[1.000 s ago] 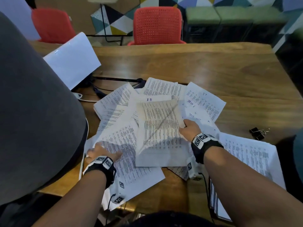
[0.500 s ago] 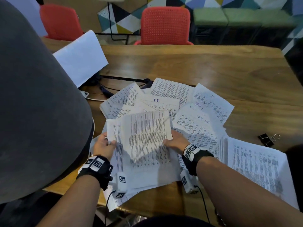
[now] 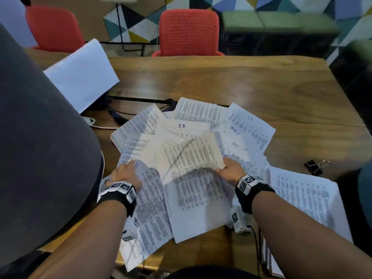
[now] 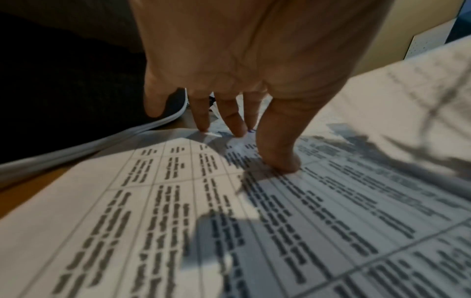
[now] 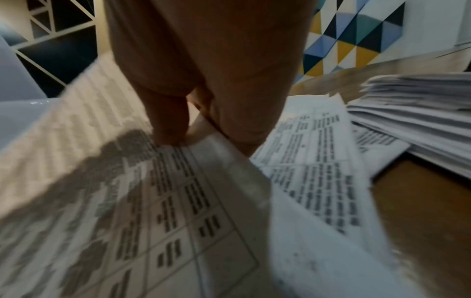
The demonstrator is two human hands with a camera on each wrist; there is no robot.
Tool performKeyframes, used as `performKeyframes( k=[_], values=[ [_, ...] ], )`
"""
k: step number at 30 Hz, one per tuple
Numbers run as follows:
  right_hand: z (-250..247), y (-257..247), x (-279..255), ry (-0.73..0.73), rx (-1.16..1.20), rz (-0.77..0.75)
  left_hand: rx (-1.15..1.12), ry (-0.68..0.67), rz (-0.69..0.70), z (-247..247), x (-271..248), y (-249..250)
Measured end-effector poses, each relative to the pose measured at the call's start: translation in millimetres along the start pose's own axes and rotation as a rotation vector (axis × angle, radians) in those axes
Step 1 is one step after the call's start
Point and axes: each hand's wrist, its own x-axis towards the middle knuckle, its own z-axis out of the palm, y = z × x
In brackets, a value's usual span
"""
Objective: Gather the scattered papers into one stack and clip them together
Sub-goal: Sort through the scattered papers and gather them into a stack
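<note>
Right hand (image 3: 229, 171) lifted sheet (image 3: 193, 156) higher.

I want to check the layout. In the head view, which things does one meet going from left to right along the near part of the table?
left hand → lifted sheet → right hand → paper pile → binder clip
</note>
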Motion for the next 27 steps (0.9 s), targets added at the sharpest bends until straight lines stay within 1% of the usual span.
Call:
performKeyframes(
  k=[2,3,4,6,9,12,15,18,21,24,25,27],
  values=[
    [-2,6,-8,-0.088,0.029,-0.049,0.021,-0.012,-0.012,2,0,-3],
    [-2,6,-12,-0.121,0.045,-0.059,-0.006,-0.010,-0.020,2,0,-5],
    [-2,5,-14,-0.154,0.026,-0.064,-0.051,0.002,-0.020,3,1,-9],
    [1,-2,-15,-0.224,-0.104,-0.074,-0.108,0.019,-0.003,3,1,-13],
    [8,-11,-16,-0.268,-0.231,-0.156,-0.089,-0.017,0.044,-2,-2,-19],
    [15,-19,-25,-0.347,-0.209,-0.224,-0.039,-0.041,0.061,-8,-5,-21],
    [24,-23,-28,-0.368,-0.244,-0.338,-0.020,-0.006,0.041,-4,-7,-21],
    [28,-28,-27,-0.391,-0.298,-0.376,-0.071,0.017,0.045,2,-8,-24],
    [34,-28,-28,-0.421,-0.281,-0.371,-0.021,-0.032,0.063,0,-5,-28],
    [39,-25,-27,-0.411,-0.219,-0.332,0.021,-0.070,0.074,-3,-4,-27],
    [40,-25,-27,-0.408,-0.196,-0.314,0.005,-0.072,0.079,-4,-4,-28],
    [41,-26,-26,-0.418,-0.138,-0.253,-0.051,-0.018,0.080,-6,-6,-27]
  ],
)
